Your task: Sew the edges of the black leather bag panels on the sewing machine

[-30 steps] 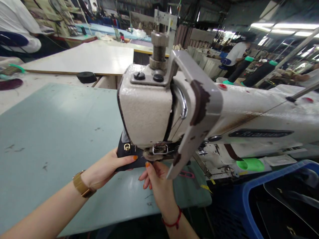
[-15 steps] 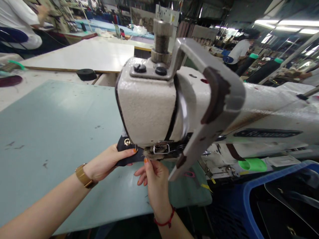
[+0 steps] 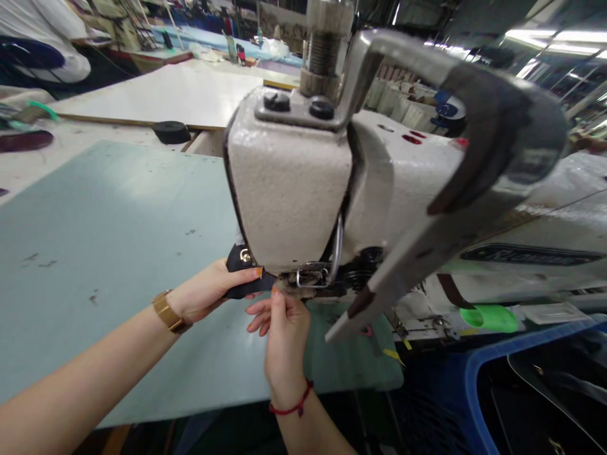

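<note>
A black leather-like piece [image 3: 235,263] with a gold metal fitting [image 3: 245,255] lies under the head of a white sewing machine [image 3: 294,189]. My left hand [image 3: 213,289] grips its near left part, thumb on top and fingers beneath. Close to the needle area, my right hand [image 3: 287,335] pinches the front edge of the same piece between thumb and forefinger, the other fingers loosely curled. A wire-framed part [image 3: 313,275] of the machine sits just above the right fingertips. The machine head hides the needle and the far end of the piece.
A bent metal guard [image 3: 408,246] juts out right of my right hand. The pale green work surface [image 3: 118,253] spreads left, with a black tape roll [image 3: 171,132] behind. At lower right stands a blue basket [image 3: 474,379] holding black pieces. A person [image 3: 47,38] sits at far left.
The view has shifted closer to the machine, so its head and guard look larger. My right hand has moved slightly left along the black piece's edge. My left hand keeps its hold.
</note>
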The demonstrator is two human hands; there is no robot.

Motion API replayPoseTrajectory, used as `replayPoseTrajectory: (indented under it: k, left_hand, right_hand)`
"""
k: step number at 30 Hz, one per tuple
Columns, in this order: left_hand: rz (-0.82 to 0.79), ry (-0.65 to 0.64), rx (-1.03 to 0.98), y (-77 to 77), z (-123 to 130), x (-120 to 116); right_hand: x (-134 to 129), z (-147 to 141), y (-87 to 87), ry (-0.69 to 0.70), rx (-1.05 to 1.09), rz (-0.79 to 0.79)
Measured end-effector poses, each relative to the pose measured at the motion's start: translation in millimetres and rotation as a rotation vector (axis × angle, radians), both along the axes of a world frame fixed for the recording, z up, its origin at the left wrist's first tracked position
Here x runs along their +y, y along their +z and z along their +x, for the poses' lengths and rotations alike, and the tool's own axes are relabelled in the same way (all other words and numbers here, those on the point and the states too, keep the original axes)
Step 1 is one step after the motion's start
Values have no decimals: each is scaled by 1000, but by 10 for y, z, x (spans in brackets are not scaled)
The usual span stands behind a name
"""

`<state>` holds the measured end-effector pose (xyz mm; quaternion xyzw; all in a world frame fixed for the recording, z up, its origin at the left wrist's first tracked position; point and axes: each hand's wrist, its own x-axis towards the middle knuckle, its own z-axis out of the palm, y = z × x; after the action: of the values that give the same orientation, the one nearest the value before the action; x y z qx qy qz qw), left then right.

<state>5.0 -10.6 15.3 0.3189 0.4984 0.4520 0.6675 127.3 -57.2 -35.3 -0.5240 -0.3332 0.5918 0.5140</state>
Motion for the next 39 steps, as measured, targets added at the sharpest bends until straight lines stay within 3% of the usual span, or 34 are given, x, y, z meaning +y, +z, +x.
replayPoseTrajectory:
  k: [9, 22, 30, 35, 39]
  left_hand:
    - [24, -83, 42, -83, -38, -40]
    - [-35, 67, 4, -205, 61, -270]
    - [-40, 325, -110, -322, 291, -495]
    - [-58, 483, -207, -333, 589, -725]
    - [-173, 640, -289, -298, 876, -876]
  right_hand:
    - [11, -20, 4, -10, -18, 19]
    - [15, 24, -28, 2, -16, 44]
    - [9, 136, 33, 59, 13, 24]
    - [14, 331, 104, 188, -48, 21]
    - [55, 525, 150, 286, -87, -5]
